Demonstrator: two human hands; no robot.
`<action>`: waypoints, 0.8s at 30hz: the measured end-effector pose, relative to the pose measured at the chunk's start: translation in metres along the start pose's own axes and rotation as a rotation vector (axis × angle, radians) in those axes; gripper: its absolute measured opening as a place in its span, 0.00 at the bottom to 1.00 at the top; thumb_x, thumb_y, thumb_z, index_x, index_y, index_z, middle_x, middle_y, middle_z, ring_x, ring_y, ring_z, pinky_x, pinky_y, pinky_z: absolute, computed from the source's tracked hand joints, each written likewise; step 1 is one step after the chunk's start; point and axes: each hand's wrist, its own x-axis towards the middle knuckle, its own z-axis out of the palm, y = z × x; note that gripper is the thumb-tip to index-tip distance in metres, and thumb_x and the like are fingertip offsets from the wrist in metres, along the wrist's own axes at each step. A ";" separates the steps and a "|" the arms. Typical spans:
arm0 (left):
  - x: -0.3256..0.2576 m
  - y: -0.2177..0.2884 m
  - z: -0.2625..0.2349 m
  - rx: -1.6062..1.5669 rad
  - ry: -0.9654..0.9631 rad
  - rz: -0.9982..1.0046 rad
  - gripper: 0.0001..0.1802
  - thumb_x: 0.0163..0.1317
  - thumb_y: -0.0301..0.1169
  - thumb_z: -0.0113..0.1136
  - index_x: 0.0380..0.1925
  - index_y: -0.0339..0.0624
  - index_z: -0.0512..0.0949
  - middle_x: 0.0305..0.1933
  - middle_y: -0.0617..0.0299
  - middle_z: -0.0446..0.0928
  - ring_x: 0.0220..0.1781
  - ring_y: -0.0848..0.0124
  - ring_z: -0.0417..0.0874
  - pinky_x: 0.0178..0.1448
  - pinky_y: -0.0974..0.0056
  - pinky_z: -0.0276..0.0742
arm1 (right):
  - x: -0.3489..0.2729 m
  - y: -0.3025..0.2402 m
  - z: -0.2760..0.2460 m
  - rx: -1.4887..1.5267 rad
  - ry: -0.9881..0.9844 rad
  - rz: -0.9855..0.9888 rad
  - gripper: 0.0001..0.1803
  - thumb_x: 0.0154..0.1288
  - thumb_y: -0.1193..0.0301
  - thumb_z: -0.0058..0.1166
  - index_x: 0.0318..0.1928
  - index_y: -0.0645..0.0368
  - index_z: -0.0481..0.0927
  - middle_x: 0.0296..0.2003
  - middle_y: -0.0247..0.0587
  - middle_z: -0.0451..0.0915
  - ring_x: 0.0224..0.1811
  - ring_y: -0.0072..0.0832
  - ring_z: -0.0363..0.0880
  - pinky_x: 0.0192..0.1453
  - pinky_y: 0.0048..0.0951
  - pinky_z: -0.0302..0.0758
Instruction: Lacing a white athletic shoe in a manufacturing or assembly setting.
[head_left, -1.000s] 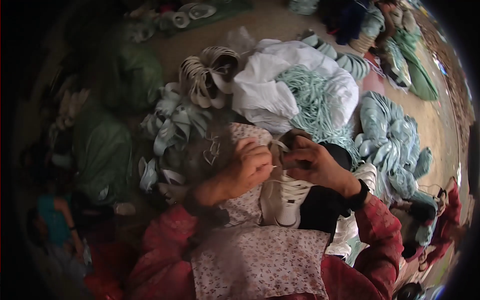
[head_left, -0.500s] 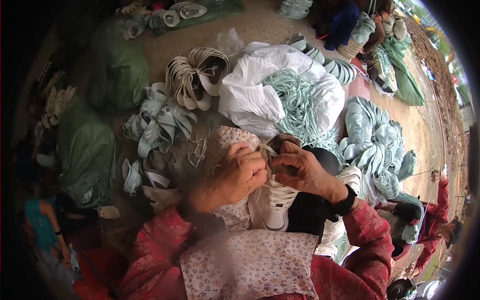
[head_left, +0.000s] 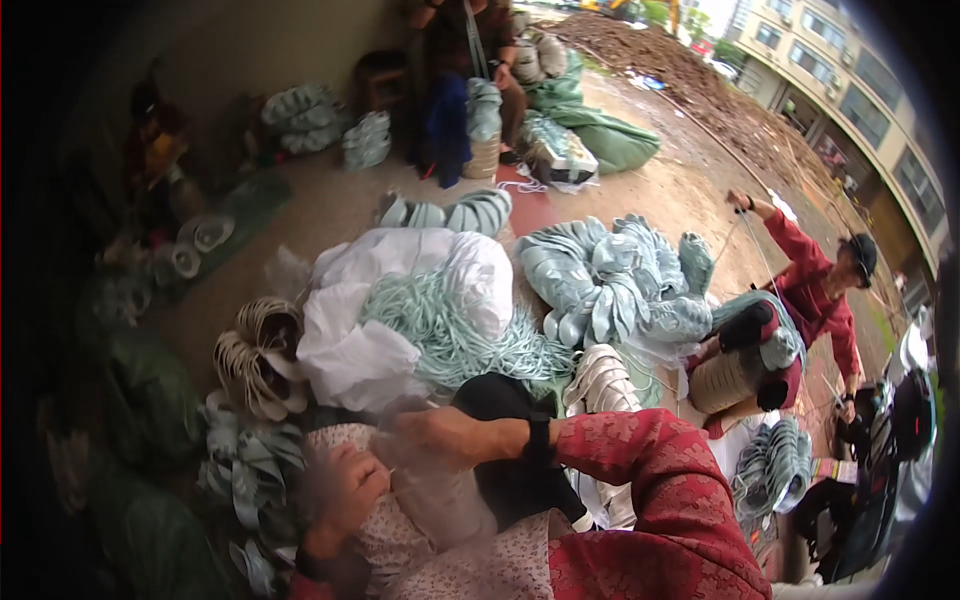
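My left hand [head_left: 348, 490] is low over my lap with its fingers curled in; whatever they pinch is too blurred to make out. Beside it my right hand [head_left: 440, 440] lies across the upper end of a pale shoe [head_left: 445, 505], its fingers smeared and partly hidden. A black band [head_left: 540, 438] circles my right wrist. The shoe rests on a flower-print cloth [head_left: 500, 555] over my lap, and its laces cannot be seen clearly. Just past my hands, a white sack [head_left: 345, 340] bears a heap of mint-green laces [head_left: 440, 325].
Bundled mint shoe uppers [head_left: 600, 275] lie behind to the right, cream uppers [head_left: 258, 360] to the left. At right a co-worker in red [head_left: 815, 290] holds up a cord beside a stack of shoe parts. Another person [head_left: 460, 60] sits at the back near green sacks [head_left: 600, 130].
My view has swung to the right and upward, so the scene sits lower and further left. Both hands were pinching laces over a white lace-up sneaker; now they and the shoe are blurred.
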 end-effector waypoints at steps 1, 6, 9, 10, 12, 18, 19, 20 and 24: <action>0.003 0.000 0.002 -0.078 -0.046 -0.080 0.12 0.62 0.35 0.53 0.20 0.46 0.75 0.24 0.66 0.74 0.37 0.68 0.76 0.71 0.54 0.53 | -0.001 0.001 -0.004 -0.223 -0.031 -0.133 0.04 0.50 0.69 0.60 0.27 0.48 0.78 0.36 0.34 0.74 0.42 0.36 0.75 0.38 0.38 0.77; 0.010 0.004 0.016 -0.099 -0.002 -0.058 0.13 0.62 0.33 0.52 0.19 0.45 0.75 0.23 0.66 0.73 0.35 0.68 0.75 0.72 0.54 0.52 | -0.008 0.001 -0.007 0.075 0.146 0.002 0.09 0.45 0.69 0.65 0.31 0.53 0.84 0.34 0.38 0.74 0.35 0.40 0.79 0.35 0.39 0.76; 0.011 0.015 0.012 -0.085 0.032 -0.089 0.13 0.62 0.32 0.53 0.19 0.44 0.75 0.24 0.65 0.74 0.36 0.67 0.76 0.73 0.53 0.51 | -0.006 -0.003 -0.016 0.166 0.084 0.065 0.08 0.47 0.68 0.64 0.31 0.54 0.83 0.35 0.38 0.75 0.35 0.41 0.79 0.35 0.39 0.76; 0.011 0.019 0.007 -0.066 -0.019 -0.067 0.12 0.62 0.32 0.53 0.20 0.44 0.76 0.25 0.65 0.75 0.36 0.67 0.77 0.73 0.53 0.51 | -0.005 -0.003 -0.017 0.176 0.066 0.060 0.07 0.48 0.69 0.63 0.30 0.54 0.83 0.35 0.39 0.75 0.35 0.42 0.80 0.35 0.39 0.76; 0.014 0.019 0.003 -0.077 -0.069 -0.069 0.11 0.62 0.32 0.55 0.21 0.43 0.78 0.27 0.64 0.77 0.38 0.66 0.78 0.73 0.52 0.51 | -0.006 -0.002 -0.014 0.193 0.100 0.049 0.07 0.48 0.69 0.63 0.30 0.54 0.83 0.35 0.39 0.75 0.35 0.42 0.80 0.35 0.39 0.76; 0.019 0.024 -0.005 -0.047 -0.128 -0.130 0.12 0.61 0.33 0.55 0.20 0.45 0.79 0.24 0.66 0.76 0.37 0.68 0.78 0.72 0.54 0.51 | -0.006 0.004 -0.010 0.287 0.140 -0.006 0.06 0.48 0.69 0.62 0.29 0.54 0.82 0.34 0.39 0.75 0.34 0.42 0.79 0.35 0.40 0.75; 0.020 0.022 -0.004 -0.049 -0.123 -0.133 0.12 0.61 0.33 0.55 0.20 0.45 0.79 0.24 0.66 0.76 0.37 0.68 0.78 0.72 0.54 0.51 | -0.006 0.001 -0.012 0.299 0.109 0.028 0.06 0.48 0.69 0.62 0.29 0.54 0.82 0.34 0.39 0.75 0.34 0.42 0.79 0.35 0.40 0.74; 0.020 0.018 -0.003 -0.045 -0.110 -0.124 0.12 0.61 0.33 0.55 0.20 0.45 0.80 0.23 0.66 0.75 0.37 0.68 0.78 0.72 0.54 0.51 | -0.005 -0.001 -0.015 0.310 0.079 0.064 0.06 0.48 0.69 0.62 0.29 0.54 0.82 0.34 0.39 0.75 0.34 0.41 0.79 0.35 0.40 0.74; 0.025 0.013 -0.001 -0.059 -0.142 -0.121 0.13 0.62 0.34 0.54 0.20 0.46 0.81 0.23 0.68 0.76 0.38 0.70 0.78 0.71 0.55 0.51 | -0.005 0.006 -0.011 0.312 0.097 0.048 0.07 0.48 0.69 0.62 0.30 0.54 0.82 0.34 0.39 0.75 0.33 0.40 0.78 0.34 0.39 0.74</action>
